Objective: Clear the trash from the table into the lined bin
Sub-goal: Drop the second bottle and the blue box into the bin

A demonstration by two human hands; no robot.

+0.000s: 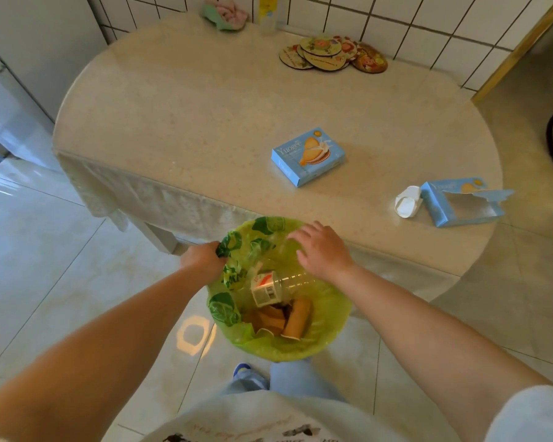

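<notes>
The bin (329, 327) with a green liner stands on the floor at the table's near edge. My left hand (203, 258) grips the liner's left rim. Above the bin's far right side hovers my right hand (321, 248), fingers spread, holding nothing. Inside the bin lie a clear plastic bottle (268, 287) and brown paper cups (296, 317). On the table (205, 122) rest a closed blue biscuit box (308, 156), a torn-open blue box (463, 202) at the right edge, and a crushed white paper cup (406, 201) beside it.
A stack of round picture coasters (332, 52) lies at the table's back by the tiled wall. A pink and green cloth (225, 14) and a clear bottle (267, 14) stand at the back. A white appliance (29, 59) is to the left.
</notes>
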